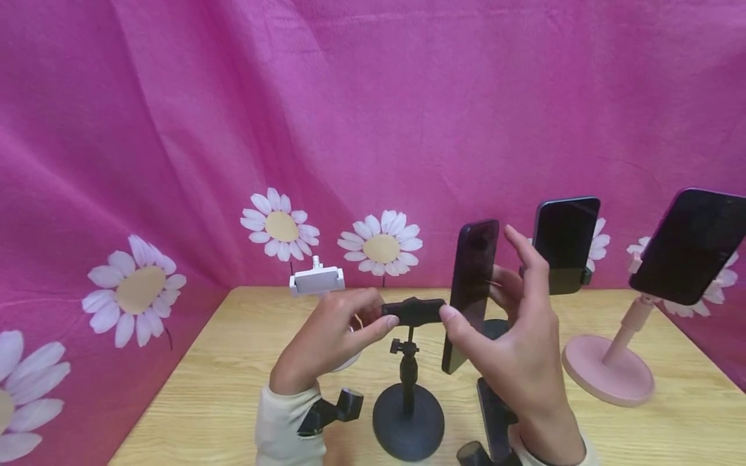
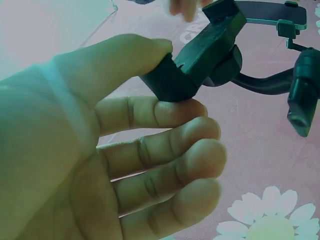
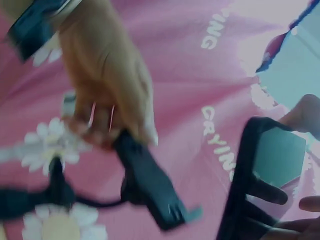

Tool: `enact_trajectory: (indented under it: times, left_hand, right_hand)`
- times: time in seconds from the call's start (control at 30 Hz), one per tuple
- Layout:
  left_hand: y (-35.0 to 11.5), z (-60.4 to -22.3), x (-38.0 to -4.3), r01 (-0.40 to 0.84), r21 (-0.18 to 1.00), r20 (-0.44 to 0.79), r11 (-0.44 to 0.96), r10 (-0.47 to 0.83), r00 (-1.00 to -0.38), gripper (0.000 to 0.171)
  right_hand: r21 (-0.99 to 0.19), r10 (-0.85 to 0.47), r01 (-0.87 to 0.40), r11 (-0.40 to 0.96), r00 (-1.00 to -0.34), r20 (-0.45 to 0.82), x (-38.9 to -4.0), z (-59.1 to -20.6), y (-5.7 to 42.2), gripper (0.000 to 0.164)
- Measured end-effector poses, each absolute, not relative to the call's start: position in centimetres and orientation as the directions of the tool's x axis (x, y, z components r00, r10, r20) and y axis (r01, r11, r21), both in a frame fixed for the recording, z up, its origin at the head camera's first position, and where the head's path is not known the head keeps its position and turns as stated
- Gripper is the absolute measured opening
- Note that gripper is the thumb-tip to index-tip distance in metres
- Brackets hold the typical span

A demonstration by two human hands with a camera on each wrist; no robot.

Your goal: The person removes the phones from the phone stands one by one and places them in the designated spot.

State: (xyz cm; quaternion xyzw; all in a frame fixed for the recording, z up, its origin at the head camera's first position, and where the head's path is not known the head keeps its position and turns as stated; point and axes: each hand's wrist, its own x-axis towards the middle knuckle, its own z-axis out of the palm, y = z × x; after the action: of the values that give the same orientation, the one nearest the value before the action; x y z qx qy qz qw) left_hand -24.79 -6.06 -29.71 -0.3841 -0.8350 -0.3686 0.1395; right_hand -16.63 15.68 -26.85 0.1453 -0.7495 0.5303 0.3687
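The black phone holder clamp point(image 1: 414, 312) tops a small stand with a round black base point(image 1: 408, 433), upright on the table. My left hand point(image 1: 335, 336) pinches the clamp's left end between thumb and fingers; the left wrist view shows the clamp point(image 2: 207, 55) held at one end. In my right hand point(image 1: 519, 343) is a dark phone point(image 1: 469, 285), tilted upright just right of the clamp. Its fingers are behind the phone and its thumb in front, the thumb tip close to the clamp's right end. Whether that tip touches the clamp, I cannot tell.
Behind stands a white holder point(image 1: 317, 280). A phone in a holder point(image 1: 565, 246) is at the back right, and another phone point(image 1: 693, 246) sits on a pink stand point(image 1: 609, 370). A dark flat object point(image 1: 492, 414) lies partly behind my right wrist. Pink daisy cloth point(image 1: 373, 129) hangs behind the table.
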Motion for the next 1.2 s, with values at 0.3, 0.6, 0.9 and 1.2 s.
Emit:
enact_trajectory:
  times: [0.3, 0.6, 0.9, 1.2]
  left_hand:
    - [-5.8, -29.6, -24.7, 0.715, 0.528, 0.505, 0.458, 0.507, -0.699, 0.013]
    - [-5.4, -29.6, -24.9, 0.697, 0.536, 0.511, 0.476, 0.474, -0.717, 0.012]
    - [-4.7, -29.9, -24.8, 0.671, 0.519, 0.519, 0.529, 0.429, -0.74, 0.016]
    - [-4.3, -29.8, -24.9, 0.646, 0.51, 0.528, 0.568, 0.386, -0.757, 0.018]
  right_hand:
    - [-0.584, 0.087, -0.398, 0.708, -0.771, 0.631, -16.7, -28.9, 20.0, 0.105]
    - [-0.363, -0.054, -0.306, 0.88, -0.825, 0.563, -17.7, -34.9, 23.6, 0.109]
    - [-0.358, 0.08, -0.001, 0.934, -0.974, 0.211, -17.6, -39.4, 28.0, 0.111]
    - [-0.275, 0.124, 0.134, 0.952, -0.991, -0.052, -19.0, -41.8, 31.2, 0.119]
